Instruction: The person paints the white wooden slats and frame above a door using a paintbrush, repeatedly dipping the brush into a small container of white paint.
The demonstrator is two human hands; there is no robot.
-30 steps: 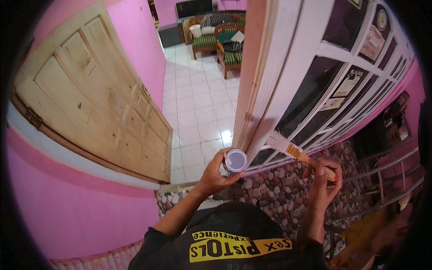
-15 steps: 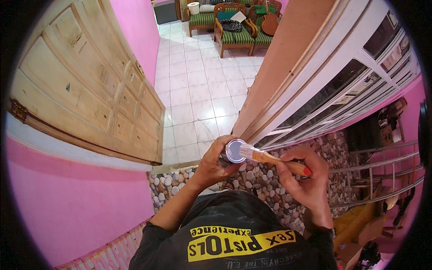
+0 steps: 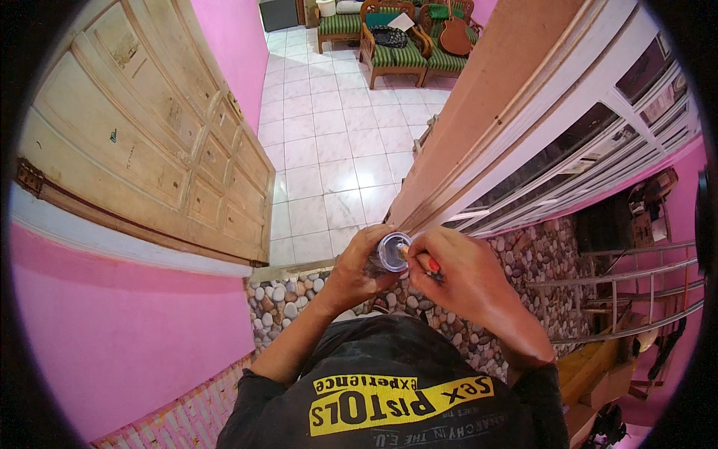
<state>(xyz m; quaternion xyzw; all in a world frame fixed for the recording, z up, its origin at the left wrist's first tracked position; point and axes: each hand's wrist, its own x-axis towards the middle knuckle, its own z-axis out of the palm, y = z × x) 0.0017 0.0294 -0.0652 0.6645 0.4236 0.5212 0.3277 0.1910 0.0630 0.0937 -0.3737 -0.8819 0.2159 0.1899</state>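
Note:
My left hand (image 3: 354, 271) is wrapped round a small round paint can (image 3: 384, 260), whose open top faces up and shows pale grey-white paint inside. In my right hand (image 3: 460, 269) I grip a paintbrush (image 3: 428, 261) by its wooden handle with a red end. The brush points down into the can at its right side, and its bristles are hidden inside the can and behind my fingers. Just beyond the can rises the foot of a brown and white door frame (image 3: 426, 191).
A worn wooden door (image 3: 149, 150) stands open at the left beside a pink wall (image 3: 142, 322). White tiles (image 3: 321, 165) lead to green-striped chairs (image 3: 396, 56) and a guitar (image 3: 454, 36). Pebble-patterned flooring (image 3: 280, 303) lies below me; a metal ladder (image 3: 636, 277) is at the right.
My right hand has moved left and over the can, and the brush has gone from resting across the rim to standing down inside it. My left hand keeps its hold.

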